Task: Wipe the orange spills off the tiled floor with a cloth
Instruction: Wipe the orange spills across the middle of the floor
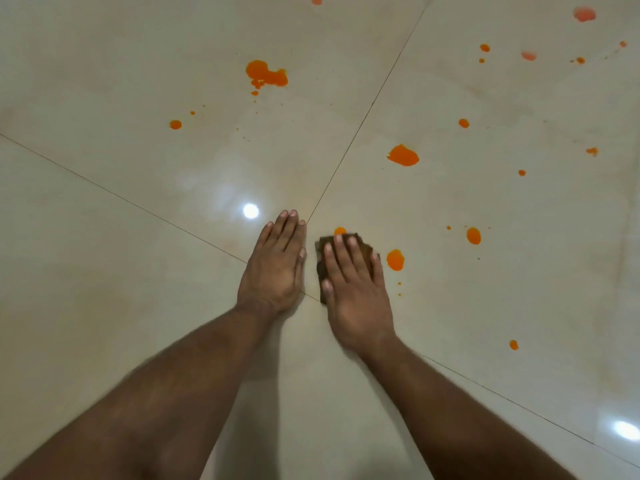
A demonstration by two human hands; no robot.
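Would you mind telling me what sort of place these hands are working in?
Probably an indoor room, though which kind I cannot tell. The tiled floor is large glossy cream tiles with thin grout lines, and a ceiling light reflection shines in it. Only the floor, orange spills and a brown cloth show.

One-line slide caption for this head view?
Right hand presses a brown cloth flat beside orange spills; left hand rests on the tiled floor.

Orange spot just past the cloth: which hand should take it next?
Right. The right hand already presses flat on the brown cloth, whose far edge touches the orange spot. The left hand lies flat on the bare tiled floor, holding nothing.
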